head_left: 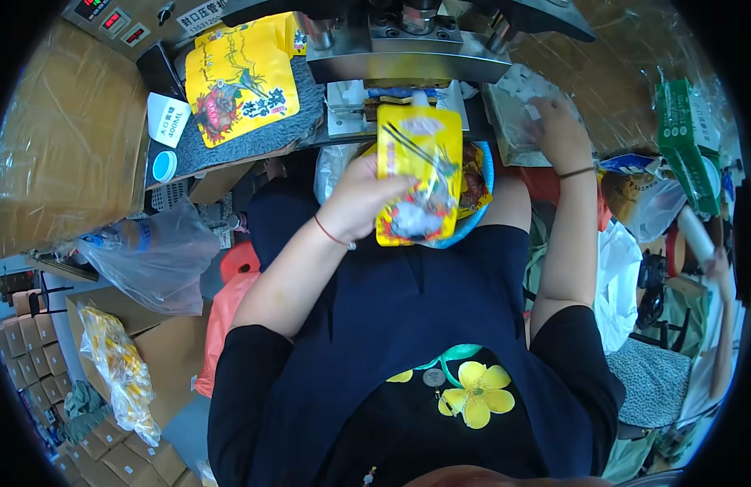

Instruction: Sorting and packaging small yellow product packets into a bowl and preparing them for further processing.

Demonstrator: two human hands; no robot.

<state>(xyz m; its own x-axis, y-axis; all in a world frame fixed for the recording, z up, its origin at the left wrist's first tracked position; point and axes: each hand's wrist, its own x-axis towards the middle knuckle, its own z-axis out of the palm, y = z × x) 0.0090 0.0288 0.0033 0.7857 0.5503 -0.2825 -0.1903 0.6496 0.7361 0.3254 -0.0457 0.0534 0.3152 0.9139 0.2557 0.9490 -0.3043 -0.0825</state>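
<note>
My left hand [361, 201] grips a yellow printed pouch [418, 170] by its left side, holding it upright with its top edge just under the jaws of a metal sealing machine [408, 45]. White contents show through the pouch's clear lower window. My right hand [554, 130] reaches up to the right and rests on a clear plastic bag of small white items [517, 101] beside the machine. A blue-rimmed bowl [483, 183] with more packets sits behind the held pouch, on my lap.
A stack of flat yellow pouches [239, 81] lies on a grey mat at the left of the machine, next to a white cup [166, 118]. Cardboard boxes [59, 138] stand left, a green carton [684, 138] right. Plastic bags [152, 260] hang at lower left.
</note>
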